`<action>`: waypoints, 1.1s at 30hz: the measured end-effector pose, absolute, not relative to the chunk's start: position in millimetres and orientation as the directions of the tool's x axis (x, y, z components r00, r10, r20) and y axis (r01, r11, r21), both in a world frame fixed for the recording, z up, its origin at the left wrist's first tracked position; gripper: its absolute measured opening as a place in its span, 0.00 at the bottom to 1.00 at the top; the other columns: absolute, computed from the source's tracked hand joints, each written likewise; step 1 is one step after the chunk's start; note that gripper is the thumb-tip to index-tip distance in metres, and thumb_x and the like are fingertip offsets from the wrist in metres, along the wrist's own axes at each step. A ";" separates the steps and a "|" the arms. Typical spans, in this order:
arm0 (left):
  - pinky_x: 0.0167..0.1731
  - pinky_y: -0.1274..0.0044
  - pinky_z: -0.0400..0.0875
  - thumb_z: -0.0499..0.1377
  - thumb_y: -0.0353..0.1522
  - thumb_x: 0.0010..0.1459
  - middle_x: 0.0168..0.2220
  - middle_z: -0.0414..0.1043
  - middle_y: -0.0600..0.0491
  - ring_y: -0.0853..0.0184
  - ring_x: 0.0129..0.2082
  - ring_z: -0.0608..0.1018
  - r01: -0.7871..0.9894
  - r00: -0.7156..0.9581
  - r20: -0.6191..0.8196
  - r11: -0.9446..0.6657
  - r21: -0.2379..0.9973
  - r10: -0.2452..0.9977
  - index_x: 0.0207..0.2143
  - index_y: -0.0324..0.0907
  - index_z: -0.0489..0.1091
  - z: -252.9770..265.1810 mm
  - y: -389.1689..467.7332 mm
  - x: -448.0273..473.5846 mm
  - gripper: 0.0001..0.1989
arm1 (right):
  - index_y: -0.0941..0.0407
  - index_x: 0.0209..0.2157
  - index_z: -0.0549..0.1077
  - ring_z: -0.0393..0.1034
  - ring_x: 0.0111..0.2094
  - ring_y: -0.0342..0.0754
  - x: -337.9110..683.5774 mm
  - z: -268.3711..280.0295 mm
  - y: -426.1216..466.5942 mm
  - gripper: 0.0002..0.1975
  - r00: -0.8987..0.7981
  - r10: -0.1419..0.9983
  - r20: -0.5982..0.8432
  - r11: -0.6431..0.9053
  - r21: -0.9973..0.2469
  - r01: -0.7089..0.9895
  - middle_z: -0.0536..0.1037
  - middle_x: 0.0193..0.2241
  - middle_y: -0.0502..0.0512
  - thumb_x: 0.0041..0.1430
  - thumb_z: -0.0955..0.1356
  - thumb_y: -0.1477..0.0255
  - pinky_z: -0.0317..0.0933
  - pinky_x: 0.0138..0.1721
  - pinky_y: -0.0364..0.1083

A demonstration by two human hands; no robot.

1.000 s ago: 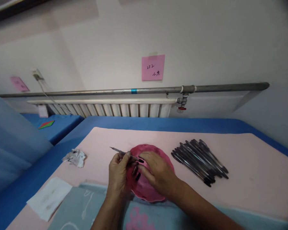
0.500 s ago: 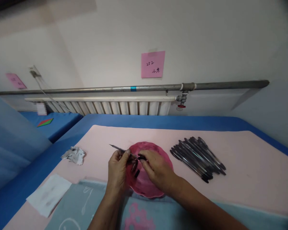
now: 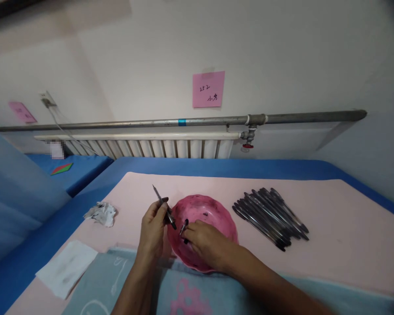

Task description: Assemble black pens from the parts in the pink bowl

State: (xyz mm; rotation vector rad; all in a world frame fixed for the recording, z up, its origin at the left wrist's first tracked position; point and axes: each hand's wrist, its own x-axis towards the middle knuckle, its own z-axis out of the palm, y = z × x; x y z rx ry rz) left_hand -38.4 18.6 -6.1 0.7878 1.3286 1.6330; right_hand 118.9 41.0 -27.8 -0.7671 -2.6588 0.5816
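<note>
My left hand (image 3: 153,228) is closed around a pen (image 3: 160,197) with a dark end, its bare tip pointing up and away over the left rim of the pink bowl (image 3: 228,213). Inside the bowl, my right hand (image 3: 205,243) reaches down with its fingers pinched at a small black pen cap (image 3: 184,226). Its fingertips partly hide the cap and another dark piece beside it. A tiny dark bit (image 3: 205,214) lies on the bowl's floor. Dark smears mark the bowl's inside.
Several capped black pens (image 3: 271,216) lie in a row right of the bowl. On the left are a crumpled, stained tissue (image 3: 101,213) and a flat white paper (image 3: 67,267). A blue-grey cloth (image 3: 128,280) covers the near edge. A radiator (image 3: 170,146) runs behind.
My right hand has left the pen and moved down into the bowl. My left hand has shifted slightly left, and its pen now points more steeply upward.
</note>
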 end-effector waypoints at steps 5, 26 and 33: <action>0.19 0.82 0.59 0.61 0.39 0.47 0.19 0.65 0.59 0.75 0.18 0.65 -0.227 -0.348 -0.083 0.003 0.974 0.934 0.36 0.37 0.72 -6.1 16.0 -30.2 0.17 | 0.59 0.34 0.73 0.68 0.32 0.48 118.1 -34.0 41.4 0.07 -0.819 0.557 0.138 0.802 -0.346 0.487 0.76 0.34 0.58 0.55 0.63 0.77 0.57 0.31 0.44; 0.15 0.82 0.44 0.59 0.46 0.50 0.18 0.54 0.60 0.77 0.15 0.55 -0.097 0.036 -0.201 0.204 0.974 0.979 0.32 0.39 0.72 -9.8 4.8 -9.1 0.18 | 0.56 0.34 0.68 0.64 0.26 0.41 130.2 3.2 67.2 0.10 -0.050 0.989 0.141 0.118 -0.938 -0.325 0.73 0.27 0.49 0.47 0.69 0.71 0.58 0.26 0.41; 0.15 0.82 0.43 0.57 0.45 0.52 0.18 0.53 0.61 0.77 0.15 0.53 -0.084 0.012 -0.188 0.188 0.978 0.982 0.33 0.40 0.70 -11.2 4.9 -9.0 0.17 | 0.56 0.33 0.68 0.63 0.23 0.40 131.4 4.0 66.0 0.10 -0.034 0.990 0.136 0.119 -0.943 -0.311 0.72 0.26 0.48 0.47 0.69 0.70 0.58 0.25 0.41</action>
